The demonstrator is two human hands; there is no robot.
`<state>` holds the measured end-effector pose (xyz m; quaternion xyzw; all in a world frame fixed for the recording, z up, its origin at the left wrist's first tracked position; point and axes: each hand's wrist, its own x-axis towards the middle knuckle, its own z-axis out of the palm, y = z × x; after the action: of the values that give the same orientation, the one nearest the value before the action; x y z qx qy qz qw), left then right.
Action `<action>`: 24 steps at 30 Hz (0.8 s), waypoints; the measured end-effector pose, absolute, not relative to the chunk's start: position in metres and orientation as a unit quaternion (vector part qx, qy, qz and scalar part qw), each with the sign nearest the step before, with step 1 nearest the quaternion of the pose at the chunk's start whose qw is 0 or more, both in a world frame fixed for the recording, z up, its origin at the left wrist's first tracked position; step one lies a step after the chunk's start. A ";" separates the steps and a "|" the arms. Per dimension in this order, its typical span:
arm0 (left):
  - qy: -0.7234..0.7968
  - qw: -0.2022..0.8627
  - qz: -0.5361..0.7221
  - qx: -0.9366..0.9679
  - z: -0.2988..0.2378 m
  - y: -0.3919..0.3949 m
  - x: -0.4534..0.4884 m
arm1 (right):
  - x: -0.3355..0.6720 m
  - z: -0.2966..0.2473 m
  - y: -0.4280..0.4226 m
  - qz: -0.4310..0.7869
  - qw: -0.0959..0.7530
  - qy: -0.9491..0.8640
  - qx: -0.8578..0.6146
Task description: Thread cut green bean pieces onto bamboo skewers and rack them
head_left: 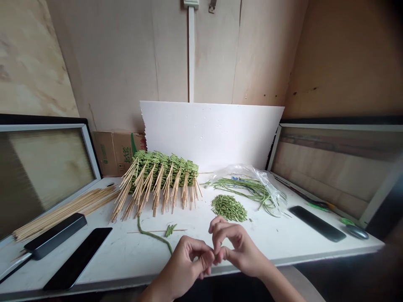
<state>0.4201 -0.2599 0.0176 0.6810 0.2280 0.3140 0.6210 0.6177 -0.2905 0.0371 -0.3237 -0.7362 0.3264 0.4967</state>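
My left hand [187, 264] and my right hand [234, 247] meet near the front edge of the white table [283, 239], fingertips pinched together on a long green bean [154, 235] that trails left across the table. Just beyond them lies a skewer [157, 231] carrying a few bean pieces. A small heap of cut bean pieces [229, 207] sits ahead of my right hand. Behind it, long beans [248, 188] spill from a clear plastic bag. A stack of finished bean skewers [160, 180] stands at the back centre.
Bare bamboo skewers [66, 209] lie at the left. Two dark flat devices [56, 235] [78, 258] rest at front left, another [316, 223] at right near a mouse [357, 231]. A white foam board [210, 134] leans on the wall beside a cardboard box [118, 151].
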 end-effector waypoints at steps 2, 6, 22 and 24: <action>0.244 0.605 0.338 0.678 0.018 -0.259 0.419 | 0.617 0.042 -0.295 0.268 0.512 -0.741 -0.342; 0.261 0.542 0.367 0.710 0.023 -0.262 0.415 | 0.615 0.047 -0.300 0.156 0.515 -0.765 -0.355; 0.242 0.536 0.385 0.711 0.011 -0.249 0.417 | 0.627 0.006 -0.267 0.225 0.569 -0.653 -0.445; 0.265 0.536 0.392 0.699 0.010 -0.242 0.417 | 0.645 -0.006 -0.252 0.161 0.537 -0.633 -0.534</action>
<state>0.4168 -0.2424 0.0103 0.6994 0.2648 0.3919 0.5358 0.6445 -0.2522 -0.0056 -0.5340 -0.6328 0.1613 0.5371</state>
